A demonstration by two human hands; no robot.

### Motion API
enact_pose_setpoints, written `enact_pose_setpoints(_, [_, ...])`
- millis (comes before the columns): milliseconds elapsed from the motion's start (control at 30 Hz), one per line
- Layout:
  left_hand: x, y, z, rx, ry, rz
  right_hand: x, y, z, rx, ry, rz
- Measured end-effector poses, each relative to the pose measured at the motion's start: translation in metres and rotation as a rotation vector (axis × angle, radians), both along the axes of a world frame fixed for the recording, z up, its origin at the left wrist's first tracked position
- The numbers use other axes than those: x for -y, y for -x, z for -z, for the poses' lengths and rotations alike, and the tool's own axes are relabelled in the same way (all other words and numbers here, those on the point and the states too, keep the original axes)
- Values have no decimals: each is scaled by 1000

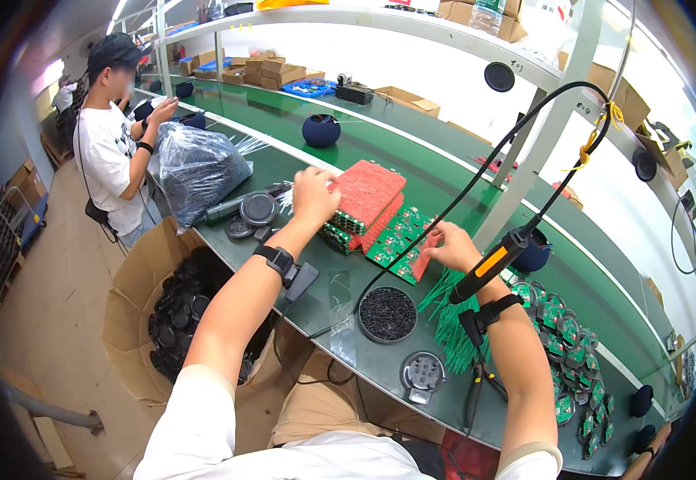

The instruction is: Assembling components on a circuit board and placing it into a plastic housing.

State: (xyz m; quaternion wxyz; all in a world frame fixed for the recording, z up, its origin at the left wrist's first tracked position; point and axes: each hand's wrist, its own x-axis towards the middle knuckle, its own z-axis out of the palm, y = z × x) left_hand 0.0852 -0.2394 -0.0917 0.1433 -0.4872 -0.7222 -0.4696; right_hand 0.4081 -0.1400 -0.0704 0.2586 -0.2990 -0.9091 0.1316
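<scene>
Circuit-board panel [396, 236], green, is lying on the workbench between a person's two hands, just beside a red-covered stack of boards. Around the scene, the fisheye's black rim is cutting off the corners of a bright workroom, its tan floor [68, 240] showing at left. A long green belt [260, 108] is stretching beyond the dark green workbench [380, 364], whose right end is vanishing under a heap of round board assemblies [576, 360]. A co-worker in a white shirt [112, 152] is standing at left, legs partly hidden by a cardboard carton [132, 320] of black parts, too tangled to count, and by a cloudy plastic bag [200, 172] veiling its contents. At lower right, another person's hand [658, 444] is barely entering the frame. The stack [368, 192] is meeting the left hand [316, 196], whose fingers are curling at its edge; whether they are grasping it cannot be told. The right hand [453, 246] is touching the panel's right edge, any pinch being unclear. A black-and-orange power screwdriver [492, 264] is hanging before the right forearm, its cable crossing the panel. A round dish [388, 314] is holding tiny dark pieces, individually indistinct.
</scene>
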Motion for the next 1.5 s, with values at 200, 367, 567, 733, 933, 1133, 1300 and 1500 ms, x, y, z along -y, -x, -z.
enact_pose_setpoints(200, [-33,-85,-46,117,831,594,-11,-10,31,376,85,-170])
enact_pose_setpoints(367, [-71,-122,-33,-93,1304,481,13,-5,25,369,136,-20])
enact_pose_setpoints(567, [-62,-140,-34,70,1162,415,25,-25,34,231,243,-51])
enact_pose_setpoints(733, [-57,-139,-34,4,771,281,21,-37,44,45,490,-6])
enact_pose_setpoints(933, [-42,-102,-49,382,124,374,21,-97,24,-667,629,182])
enact_pose_setpoints(1133, [104,-56,-95,993,-109,590,130,-171,-34,-900,347,380])
enact_pose_setpoints(1300, [222,-119,-66,1161,-257,771,267,-149,-52,-628,782,143])
enact_pose_setpoints(1500, [288,-217,10,1663,-58,1047,306,-114,-2,-481,917,-121])
